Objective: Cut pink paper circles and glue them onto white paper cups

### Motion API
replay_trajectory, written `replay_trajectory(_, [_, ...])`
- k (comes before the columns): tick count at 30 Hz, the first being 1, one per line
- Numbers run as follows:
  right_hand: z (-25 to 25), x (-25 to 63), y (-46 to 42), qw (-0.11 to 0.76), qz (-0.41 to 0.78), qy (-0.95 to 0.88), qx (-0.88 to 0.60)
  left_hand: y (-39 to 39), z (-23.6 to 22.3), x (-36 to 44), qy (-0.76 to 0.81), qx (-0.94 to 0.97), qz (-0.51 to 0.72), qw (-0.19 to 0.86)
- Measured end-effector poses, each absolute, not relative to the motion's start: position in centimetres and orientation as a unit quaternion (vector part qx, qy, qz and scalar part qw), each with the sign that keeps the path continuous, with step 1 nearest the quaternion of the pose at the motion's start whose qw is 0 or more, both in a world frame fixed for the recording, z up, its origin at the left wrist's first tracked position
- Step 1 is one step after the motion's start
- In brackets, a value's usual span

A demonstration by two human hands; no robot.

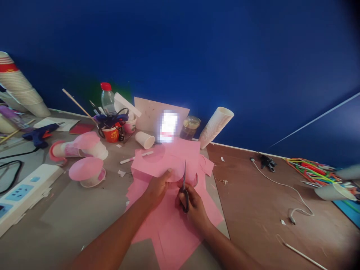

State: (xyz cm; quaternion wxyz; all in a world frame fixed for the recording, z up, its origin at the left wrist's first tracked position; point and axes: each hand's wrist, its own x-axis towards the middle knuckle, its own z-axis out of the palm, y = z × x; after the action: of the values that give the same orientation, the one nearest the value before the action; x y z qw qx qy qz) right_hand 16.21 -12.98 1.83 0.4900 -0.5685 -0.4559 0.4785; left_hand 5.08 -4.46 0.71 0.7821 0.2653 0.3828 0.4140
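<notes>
Left hand (159,187) pinches pink paper (168,159); right hand (194,206) clenches scissors (184,178); (farther back) a red cup (110,135) holds tools (111,120).

White plastic power strip (28,195) on grey desk (73,217); blue hot-glue gun (38,135) just behind it, w/ tall stack of white paper cups (21,86) further back.

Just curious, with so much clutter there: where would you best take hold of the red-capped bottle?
Wrap a hand round the upper body of the bottle from above and in front: it stands upright, and the red cup of tools crowds its lower part.
</notes>
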Motion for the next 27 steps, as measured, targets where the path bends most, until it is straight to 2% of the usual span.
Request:
replay_trajectory(13, [1.97, 16.37, -13.01, 0.469, 0.466, -0.473, -0.583, -4.41, 1.24, 4.95, 0.333, 0.259, 0.437, 0.795])
replay_trajectory(27, [1.86, 16.6, -13.01, 0.466, 0.48, -0.461, -0.584, -3.73, 0.96, 4.16, 0.405, 0.314, 0.436, 0.74])
